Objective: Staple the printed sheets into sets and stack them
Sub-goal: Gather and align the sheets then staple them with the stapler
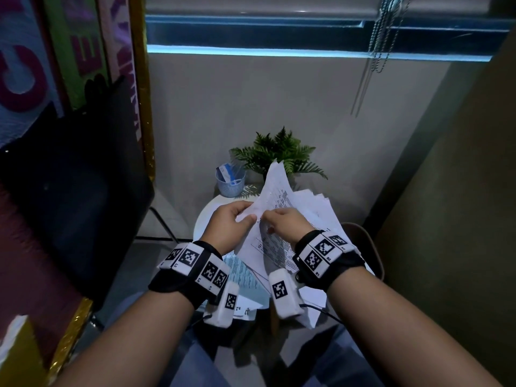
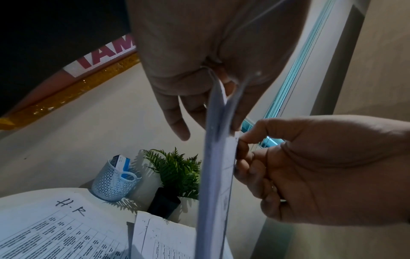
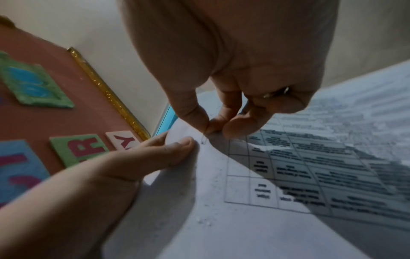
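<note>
We held the printed sheets [image 1: 275, 196] up at frame centre over the counter [image 1: 208, 212]; left hand [image 1: 231, 222] pinched the corner, right hand [image 1: 284, 222] pinched the staple [image 3: 203, 140]. Risk: paper tears or sheets splay if we tug hard.

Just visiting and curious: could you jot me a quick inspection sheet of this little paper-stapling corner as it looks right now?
Surface: small round white table, mostly under paper.
Job's things: held sheets lifted upright; loose papers lie on the table; a staple sits at the held corner. No stapler seen.
Clutter: blue basket, potted fern.
Hands: left hand pinches the sheets' corner; right hand fingers pinch at the staple.
Cables: thin black lead below the right wrist.
Surroundings: lettered board, blind cord.
</note>
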